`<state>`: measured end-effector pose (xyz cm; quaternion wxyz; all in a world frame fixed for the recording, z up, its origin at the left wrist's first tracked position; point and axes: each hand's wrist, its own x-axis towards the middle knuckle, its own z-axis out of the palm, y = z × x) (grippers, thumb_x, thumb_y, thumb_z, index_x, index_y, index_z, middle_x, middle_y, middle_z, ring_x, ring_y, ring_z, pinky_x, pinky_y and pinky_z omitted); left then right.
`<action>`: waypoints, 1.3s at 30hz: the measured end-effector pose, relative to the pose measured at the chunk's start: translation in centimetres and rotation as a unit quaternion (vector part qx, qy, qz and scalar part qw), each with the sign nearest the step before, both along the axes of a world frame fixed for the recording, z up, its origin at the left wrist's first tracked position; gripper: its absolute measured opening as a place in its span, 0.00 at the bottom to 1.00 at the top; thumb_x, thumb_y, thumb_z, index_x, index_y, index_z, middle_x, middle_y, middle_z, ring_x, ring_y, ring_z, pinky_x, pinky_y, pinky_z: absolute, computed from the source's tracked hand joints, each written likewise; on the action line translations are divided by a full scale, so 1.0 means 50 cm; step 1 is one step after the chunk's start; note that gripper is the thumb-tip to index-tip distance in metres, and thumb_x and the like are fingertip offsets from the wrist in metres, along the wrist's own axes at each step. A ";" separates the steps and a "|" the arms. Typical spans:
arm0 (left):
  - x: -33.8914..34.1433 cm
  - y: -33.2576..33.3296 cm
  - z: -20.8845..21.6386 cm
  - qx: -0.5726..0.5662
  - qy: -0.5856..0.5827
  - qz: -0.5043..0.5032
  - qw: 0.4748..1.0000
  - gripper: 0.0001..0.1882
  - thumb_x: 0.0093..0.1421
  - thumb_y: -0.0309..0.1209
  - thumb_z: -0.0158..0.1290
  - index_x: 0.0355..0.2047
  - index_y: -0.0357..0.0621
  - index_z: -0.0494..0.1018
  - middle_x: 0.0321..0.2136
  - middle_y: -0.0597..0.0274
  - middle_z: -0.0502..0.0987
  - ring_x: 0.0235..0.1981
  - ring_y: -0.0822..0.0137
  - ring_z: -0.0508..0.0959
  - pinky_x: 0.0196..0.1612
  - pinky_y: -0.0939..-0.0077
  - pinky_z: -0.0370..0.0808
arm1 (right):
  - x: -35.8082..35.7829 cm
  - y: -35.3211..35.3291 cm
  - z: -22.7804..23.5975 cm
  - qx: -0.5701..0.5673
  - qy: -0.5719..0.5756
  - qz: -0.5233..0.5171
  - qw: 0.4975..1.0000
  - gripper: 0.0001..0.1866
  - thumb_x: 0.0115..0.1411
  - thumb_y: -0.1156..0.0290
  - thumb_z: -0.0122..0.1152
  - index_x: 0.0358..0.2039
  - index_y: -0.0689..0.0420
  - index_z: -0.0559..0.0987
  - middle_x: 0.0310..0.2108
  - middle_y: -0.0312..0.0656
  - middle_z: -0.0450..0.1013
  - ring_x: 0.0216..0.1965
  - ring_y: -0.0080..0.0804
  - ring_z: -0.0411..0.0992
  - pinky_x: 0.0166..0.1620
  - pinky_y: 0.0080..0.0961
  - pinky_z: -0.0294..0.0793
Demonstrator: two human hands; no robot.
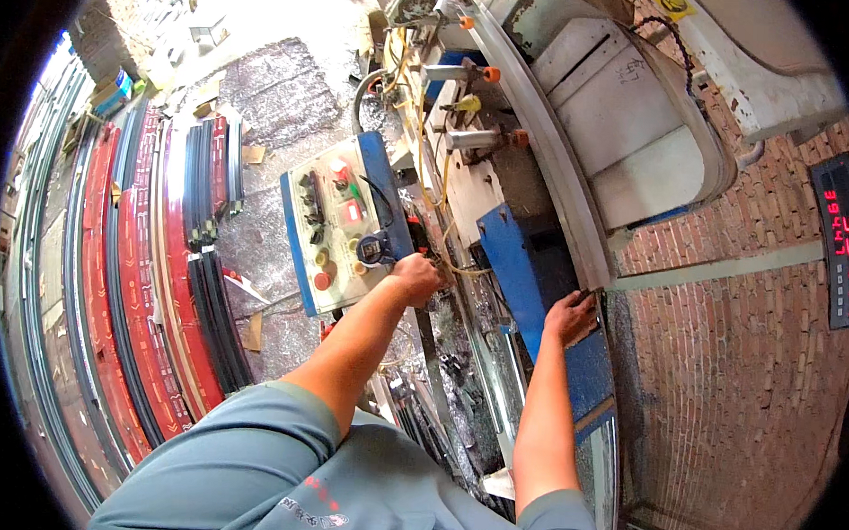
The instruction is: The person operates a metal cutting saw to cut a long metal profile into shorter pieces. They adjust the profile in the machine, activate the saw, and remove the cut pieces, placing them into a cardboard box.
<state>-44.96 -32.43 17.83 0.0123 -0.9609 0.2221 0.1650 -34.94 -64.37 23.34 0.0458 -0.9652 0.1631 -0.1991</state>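
Note:
My left hand (pixel 417 280) reaches to the right edge of a tilted control panel (pixel 358 167) with a beige face, blue sides and several knobs and buttons. Its fingers are curled, and whatever they hold is hidden. Farther right, my right hand (pixel 571 318) is closed at the near end of a long pale metal profile (pixel 555 143). Under that hand lies the machine's blue panel (pixel 519 260). Along the profile's left side stand clamp cylinders (pixel 482 140) with orange ends.
Red and dark bundled profiles (pixel 135 281) lie lengthwise on the left. A grey machine housing (pixel 629 132) rises beyond the metal profile. At right, a red-digit display (pixel 840 241) hangs by a brick wall (pixel 722 392). Metal shavings cover the machine bed (pixel 458 361).

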 end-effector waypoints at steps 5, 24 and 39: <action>-0.001 0.001 0.012 -0.021 -0.024 -0.002 0.999 0.07 0.50 0.36 0.58 0.28 0.54 0.83 0.35 0.64 0.84 0.42 0.61 0.83 0.41 0.64 0.78 | 0.001 0.003 0.004 0.002 0.004 0.003 1.000 0.29 0.72 0.52 0.40 0.64 0.57 0.68 0.62 0.55 0.65 0.60 0.55 0.64 0.61 0.48 0.66; -0.006 0.005 0.005 -0.035 -0.030 0.008 0.999 0.06 0.50 0.35 0.58 0.28 0.54 0.82 0.33 0.63 0.85 0.41 0.61 0.84 0.38 0.65 0.79 | 0.002 -0.001 -0.008 0.010 0.042 -0.011 0.999 0.31 0.73 0.47 0.36 0.66 0.54 0.68 0.65 0.52 0.62 0.64 0.54 0.61 0.64 0.50 0.62; 0.001 -0.003 -0.023 -0.041 -0.049 0.023 0.998 0.08 0.49 0.36 0.59 0.32 0.55 0.81 0.33 0.64 0.84 0.40 0.61 0.84 0.36 0.64 0.79 | -0.003 0.011 -0.004 -0.016 -0.002 -0.013 1.000 0.30 0.72 0.48 0.39 0.62 0.56 0.73 0.59 0.55 0.68 0.59 0.55 0.66 0.62 0.49 0.65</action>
